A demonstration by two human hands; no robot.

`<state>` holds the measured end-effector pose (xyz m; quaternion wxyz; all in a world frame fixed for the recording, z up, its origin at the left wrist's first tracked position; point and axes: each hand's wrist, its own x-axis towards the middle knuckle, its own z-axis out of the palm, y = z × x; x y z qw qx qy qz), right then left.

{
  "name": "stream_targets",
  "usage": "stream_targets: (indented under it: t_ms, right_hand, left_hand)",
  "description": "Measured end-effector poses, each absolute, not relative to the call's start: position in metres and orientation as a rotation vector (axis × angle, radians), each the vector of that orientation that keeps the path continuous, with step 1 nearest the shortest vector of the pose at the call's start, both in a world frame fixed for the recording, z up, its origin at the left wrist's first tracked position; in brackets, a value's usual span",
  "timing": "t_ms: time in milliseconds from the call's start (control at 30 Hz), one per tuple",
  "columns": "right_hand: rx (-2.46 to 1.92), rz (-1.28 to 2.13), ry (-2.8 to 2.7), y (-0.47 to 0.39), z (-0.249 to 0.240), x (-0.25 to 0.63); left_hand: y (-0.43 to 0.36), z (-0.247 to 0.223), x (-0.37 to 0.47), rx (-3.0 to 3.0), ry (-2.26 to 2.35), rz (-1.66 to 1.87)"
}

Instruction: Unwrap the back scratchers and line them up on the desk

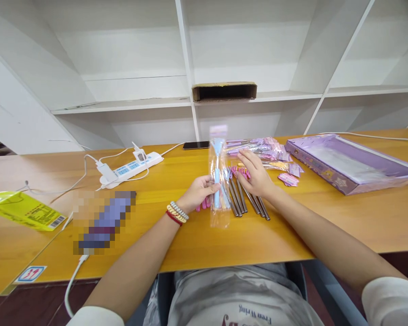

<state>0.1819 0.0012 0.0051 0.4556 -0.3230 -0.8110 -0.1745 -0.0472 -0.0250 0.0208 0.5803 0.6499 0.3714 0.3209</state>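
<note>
White shelving (245, 27) rose behind the wooden counter (275, 240), on whose far right we had a purple tray (314, 168). Just left of the tray lay a pile of sealed packets (258, 147), seemingly finished, with small pink cards (288, 179) near it. Metal-handled tools (240, 199) still out of any wrapping lay side by side in front of us, their pink ends by our right hand (260, 179); we judged those undone, though we could not tell a full count. So the work looked partway along. Our left hand (196, 194) pinched a clear packet (218, 174) with a light-blue tool inside, upright between our hands, above the near counter. Our right hand was spread, its fingers parted, beside the packet; whether it touched the pink ends we could not tell.
</note>
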Motion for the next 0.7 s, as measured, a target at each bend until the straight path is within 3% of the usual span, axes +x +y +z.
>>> stream_targets:
  t_ms: [267, 700]
  right_hand:
    - [-0.691, -0.087, -2.286, -0.011, 0.010, 0.176]
    - [-0.675, -0.033, -2.206, -0.006, -0.001, 0.172]
  left_hand:
    - [-0.014, 0.020, -0.046, 1.293, 0.882, 1.269]
    - [-0.016, 0.021, -0.041, 1.157, 0.869, 1.275]
